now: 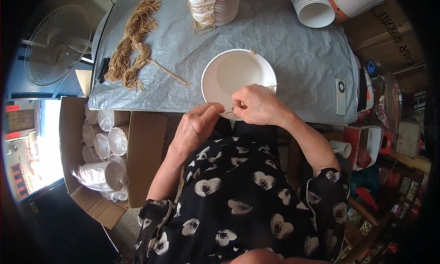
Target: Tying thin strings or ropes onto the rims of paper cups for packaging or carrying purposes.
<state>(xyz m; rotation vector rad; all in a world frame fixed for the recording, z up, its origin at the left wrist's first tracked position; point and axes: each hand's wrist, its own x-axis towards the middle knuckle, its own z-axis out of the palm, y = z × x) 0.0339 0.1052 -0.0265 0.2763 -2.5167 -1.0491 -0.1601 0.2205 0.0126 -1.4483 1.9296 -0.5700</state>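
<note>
Table [298, 67]: grey sheet cover, creased. Box [146, 158]: cardboard, top open, at the person's left beside the table; contains wrapped cylinders [107, 172], white, in clear film, the nearest lying on its side with its round end facing right.

Front stack [228, 12]: nested white containers with an orange section, at the far side of the table; thin strands [201, 14] hang down its left side. Side stack [311, 9]: white, lying at the far right, mouth toward the person. Wrapped stack [360, 2]: orange and white, in clear film, just beside it.

Bucket [211, 80]: white, at the table's near edge before the person, mouth facing the camera, round base visible inside. Hank [126, 53]: brown, left of the bucket, one tail extending toward it.

Right hand [256, 103]: fingers curled at the near rim, pinching twine [229, 112]. Left hand [197, 124]: thumb and fingers pinched together at the rim's left; whether twine lies between them cannot be told. Mug [341, 148]: white, below the table at right.

Writing: carton [385, 30], upper right, bears large black print. Red labels [12, 108] at far left; lettering too small to read.
</note>
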